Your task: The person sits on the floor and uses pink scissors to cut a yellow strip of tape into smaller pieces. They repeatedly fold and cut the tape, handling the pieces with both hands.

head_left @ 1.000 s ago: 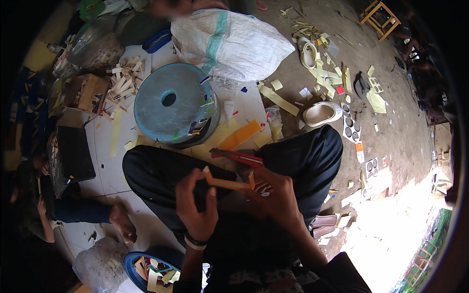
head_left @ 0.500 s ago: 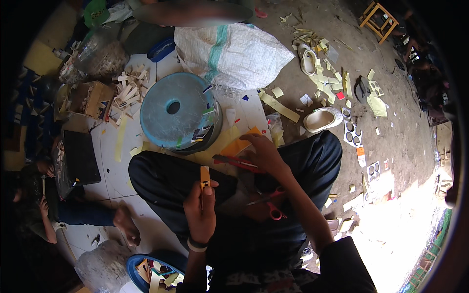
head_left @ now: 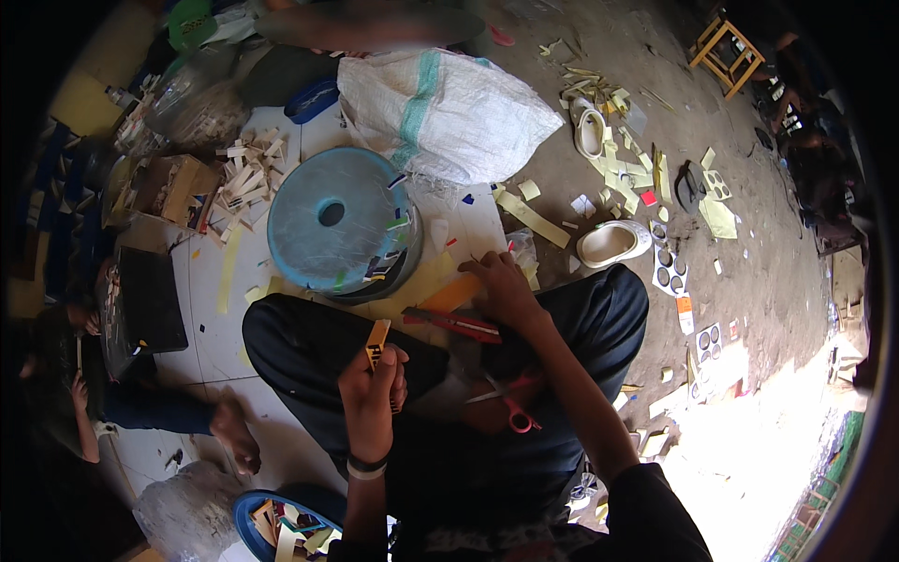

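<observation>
My left hand [head_left: 373,389] is closed round a small narrow block [head_left: 377,339], which has a yellow face with dark marks and a pale end pointing up. Over my lap, my right hand [head_left: 503,288] has its fingers bent at the upper right edge of an orange-yellow sheet [head_left: 449,296]. Whatever lies between those fingertips is too small to make out. Just below the sheet lies a red utility knife [head_left: 461,324]. Scissors with red handles [head_left: 521,418] rest lower on my lap, their blades pointing left.
A blue round drum [head_left: 304,234] with stuck-on scraps stands ahead of my knees. Beyond are a white woven sack [head_left: 459,117] and a pile of wooden pieces [head_left: 248,178]. A blue basin [head_left: 245,515] is at lower left. Another person's foot [head_left: 236,436] is left; pale clogs [head_left: 613,243] lie right.
My left hand has moved slightly left, and the block in it now tilts to the right. My right hand has shifted a little and its fingers have bent at the sheet's edge.
</observation>
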Demonstrator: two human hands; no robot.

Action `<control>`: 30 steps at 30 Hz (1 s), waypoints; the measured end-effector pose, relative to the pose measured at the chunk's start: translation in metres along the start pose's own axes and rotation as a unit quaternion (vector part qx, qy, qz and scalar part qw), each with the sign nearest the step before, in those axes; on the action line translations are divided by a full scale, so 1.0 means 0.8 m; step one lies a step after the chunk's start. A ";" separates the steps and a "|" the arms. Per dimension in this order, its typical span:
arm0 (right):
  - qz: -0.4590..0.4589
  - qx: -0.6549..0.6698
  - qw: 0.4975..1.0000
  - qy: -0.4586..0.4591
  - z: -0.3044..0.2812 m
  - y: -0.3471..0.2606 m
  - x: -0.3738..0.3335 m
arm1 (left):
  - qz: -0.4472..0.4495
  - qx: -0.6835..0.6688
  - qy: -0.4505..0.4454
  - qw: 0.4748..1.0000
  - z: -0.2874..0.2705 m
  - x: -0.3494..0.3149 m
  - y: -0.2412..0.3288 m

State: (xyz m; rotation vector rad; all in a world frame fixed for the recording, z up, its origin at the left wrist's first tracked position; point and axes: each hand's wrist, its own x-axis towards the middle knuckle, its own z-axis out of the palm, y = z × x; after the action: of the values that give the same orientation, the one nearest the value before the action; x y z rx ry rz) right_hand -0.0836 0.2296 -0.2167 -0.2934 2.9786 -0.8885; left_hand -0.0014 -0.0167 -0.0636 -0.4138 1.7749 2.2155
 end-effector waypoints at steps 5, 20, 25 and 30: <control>-0.039 -0.030 0.997 -0.064 -0.004 0.010 0.013 | -0.045 -0.067 -0.024 0.996 0.004 0.008 -0.005; -0.018 0.215 0.976 -0.035 -0.180 -0.061 -0.019 | -0.055 -0.103 -0.034 0.993 0.013 0.053 -0.031; -0.017 0.274 0.961 0.018 -0.181 -0.104 -0.044 | -0.021 -0.232 -0.009 0.972 0.047 0.039 -0.038; -0.024 0.193 0.980 0.047 -0.176 -0.120 -0.049 | 0.038 -0.216 -0.041 0.975 0.054 0.032 -0.034</control>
State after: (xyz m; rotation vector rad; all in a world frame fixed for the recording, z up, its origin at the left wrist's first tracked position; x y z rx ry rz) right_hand -0.0385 0.2343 -0.0477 -0.3184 2.8012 -1.4922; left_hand -0.0167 0.0318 -0.0887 -0.3366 1.2797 2.6310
